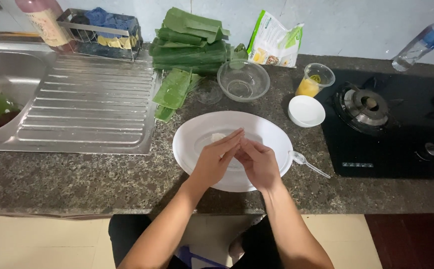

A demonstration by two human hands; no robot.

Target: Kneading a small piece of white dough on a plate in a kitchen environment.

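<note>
My left hand (216,158) and my right hand (257,162) are together over a large white plate (197,144) on the speckled stone counter. The fingertips of both hands meet at a small pale lump of dough (218,136) near the plate's middle. The fingers partly hide the dough, and I cannot tell whether either hand grips it or only touches it. A clear plastic spoon (307,163) lies just right of the plate.
Behind the plate stand a clear glass bowl (243,79), a small white bowl (306,110), a plastic cup with yellow filling (314,79) and folded banana leaves (189,45). A steel sink and drainboard (87,107) are at left, a gas stove (371,107) at right.
</note>
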